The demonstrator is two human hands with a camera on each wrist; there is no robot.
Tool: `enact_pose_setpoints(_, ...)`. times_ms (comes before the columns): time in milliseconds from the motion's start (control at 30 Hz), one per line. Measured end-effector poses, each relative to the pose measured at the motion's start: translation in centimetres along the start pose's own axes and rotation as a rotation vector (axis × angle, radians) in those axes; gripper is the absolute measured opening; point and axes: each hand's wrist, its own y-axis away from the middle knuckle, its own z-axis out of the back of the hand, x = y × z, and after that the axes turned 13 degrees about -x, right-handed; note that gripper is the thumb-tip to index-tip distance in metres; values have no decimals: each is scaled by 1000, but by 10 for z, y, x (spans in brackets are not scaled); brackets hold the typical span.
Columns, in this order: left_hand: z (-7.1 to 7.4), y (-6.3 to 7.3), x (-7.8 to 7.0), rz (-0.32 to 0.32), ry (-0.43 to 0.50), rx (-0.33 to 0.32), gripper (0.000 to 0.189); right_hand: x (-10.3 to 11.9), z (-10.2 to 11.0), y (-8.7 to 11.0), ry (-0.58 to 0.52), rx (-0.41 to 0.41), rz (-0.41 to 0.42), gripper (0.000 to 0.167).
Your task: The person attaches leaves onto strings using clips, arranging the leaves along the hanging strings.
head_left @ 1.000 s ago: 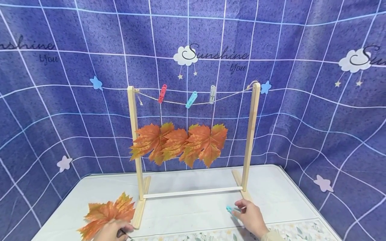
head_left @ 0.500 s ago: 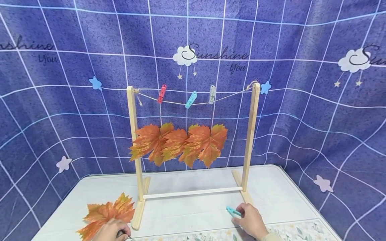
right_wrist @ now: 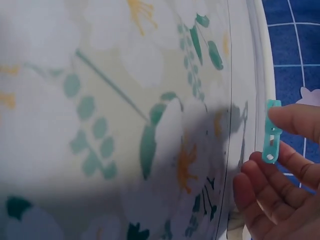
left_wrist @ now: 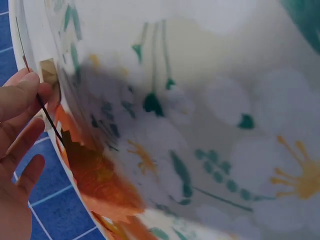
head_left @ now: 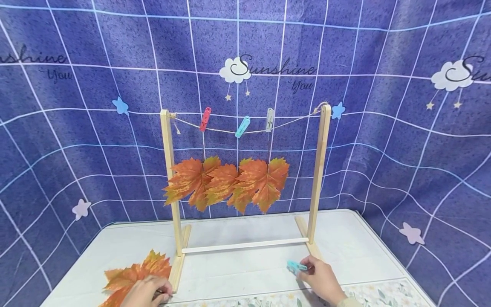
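In the head view my left hand (head_left: 146,291) is at the lower left, over an orange artificial maple leaf (head_left: 132,275). The left wrist view shows its thumb and fingertips pinching the thin dark stem (left_wrist: 49,114), with the leaf blade (left_wrist: 97,172) below. At the lower right, my right hand (head_left: 321,278) holds a turquoise clothespin (head_left: 294,267) above the table. Seen from the right wrist, the clothespin (right_wrist: 271,135) sits between thumb and fingers. Three similar leaves hang from a string under a red clothespin (head_left: 205,119), a blue clothespin (head_left: 242,127) and a grey clothespin (head_left: 270,120).
A wooden frame with a left post (head_left: 171,179) and right post (head_left: 320,175) carries the string. A white crossbar (head_left: 245,245) joins its feet. The table (head_left: 238,273) has a white top and a floral cloth (head_left: 376,294) along the front. Blue curtain surrounds it.
The turquoise clothespin has turned between my right fingers and now lies more sideways. My left hand has shifted slightly right, and the leaf has moved a little down and toward the near edge.
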Motion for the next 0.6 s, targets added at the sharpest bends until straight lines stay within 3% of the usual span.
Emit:
enact_pose_setpoints(133,4,-6,-8,43,-15,-8,15,0,3,-2,-50,-23,-14,21)
enact_pose_setpoints(367,12,-14,-17,7,-6,-92,17,2,6,-5,-106,-96,4,21)
enact_pose_setpoints(600,21,-25,-26,45,125,-109,10,5,7,-8,-170,-149,17,31)
